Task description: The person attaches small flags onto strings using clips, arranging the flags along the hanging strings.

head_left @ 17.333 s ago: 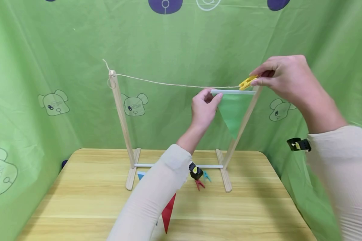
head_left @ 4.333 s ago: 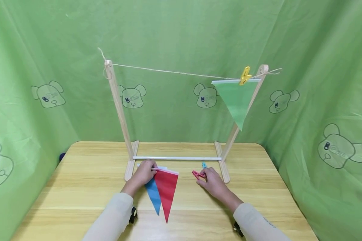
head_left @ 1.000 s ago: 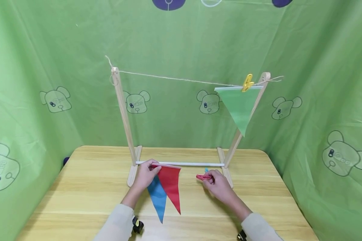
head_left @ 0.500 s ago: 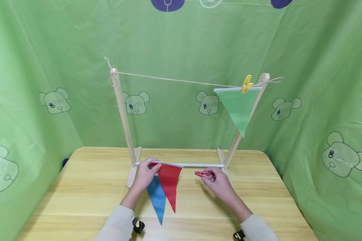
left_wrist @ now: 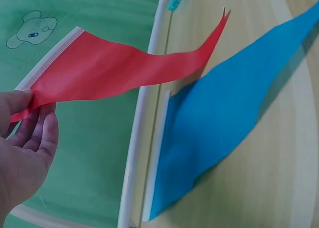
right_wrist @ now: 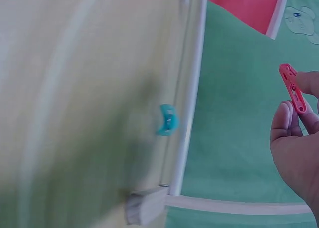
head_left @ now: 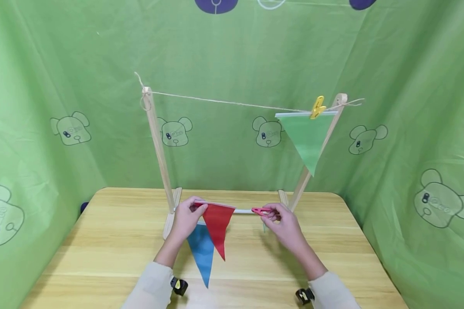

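Observation:
My left hand [head_left: 186,218] pinches the left end of the white top edge of a red pennant [head_left: 218,223], which hangs with its tip swung toward me. Below it a blue pennant [left_wrist: 224,113] lies on the tabletop, its upper corner hidden in the head view. Thumb and fingertips of my right hand [head_left: 285,222] pinch a red clothespin [right_wrist: 292,87], level with the red pennant's edge and a short way to its right. A teal clothespin [right_wrist: 168,120] is on the table under the right hand, mostly covered in the head view.
A wooden frame with a left post [head_left: 156,146] and a right post [head_left: 302,184] carries a string [head_left: 224,101]. A green pennant [head_left: 305,137] hangs at its right end under a yellow clothespin [head_left: 318,108]. A white rod [head_left: 243,211] joins the posts low down. Green curtain [head_left: 216,163] surrounds the table [head_left: 255,262].
The green pennant, earlier held at the string, now hangs clipped by the yellow clothespin. The red pennant was lifted off the blue one. The red clothespin was picked up; both hands have risen slightly.

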The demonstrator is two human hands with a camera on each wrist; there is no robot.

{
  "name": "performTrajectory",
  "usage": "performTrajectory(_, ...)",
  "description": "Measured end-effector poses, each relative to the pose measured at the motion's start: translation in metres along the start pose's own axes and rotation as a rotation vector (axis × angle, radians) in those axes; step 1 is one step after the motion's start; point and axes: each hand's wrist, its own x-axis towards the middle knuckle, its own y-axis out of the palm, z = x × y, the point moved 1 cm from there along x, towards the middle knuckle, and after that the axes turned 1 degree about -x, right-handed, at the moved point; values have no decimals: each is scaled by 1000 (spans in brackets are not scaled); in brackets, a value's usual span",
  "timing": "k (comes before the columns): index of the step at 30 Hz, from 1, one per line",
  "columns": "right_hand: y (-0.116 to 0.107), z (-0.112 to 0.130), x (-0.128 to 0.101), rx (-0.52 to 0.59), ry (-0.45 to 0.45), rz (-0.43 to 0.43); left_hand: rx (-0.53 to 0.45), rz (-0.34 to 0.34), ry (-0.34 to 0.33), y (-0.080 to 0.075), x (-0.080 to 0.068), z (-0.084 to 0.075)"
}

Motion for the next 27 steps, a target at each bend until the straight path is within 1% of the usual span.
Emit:
performTrajectory(2, -2, 5, 2, -6, -25, -15, 7, -3, 3, 0, 0, -4)
performTrajectory(5, -7, 13, 6, -7, -36, -22, 4, -6, 4, 0, 1, -10)
performTrajectory(10, -14, 24, 14, -19, -49, -32, -41, -13, -7, -1, 3, -19)
performTrajectory(17, -23, 36, 22, -30, -78, -42, -60, -23, 48, -2, 6, -31)
performTrajectory(25, -33, 54, 28, -34, -104, -48, -66, -21, 44, -3, 10, -41)
performTrajectory(27, -35, 56, 31, -34, -120, -55, -75, -14, 65, -5, 11, -43)
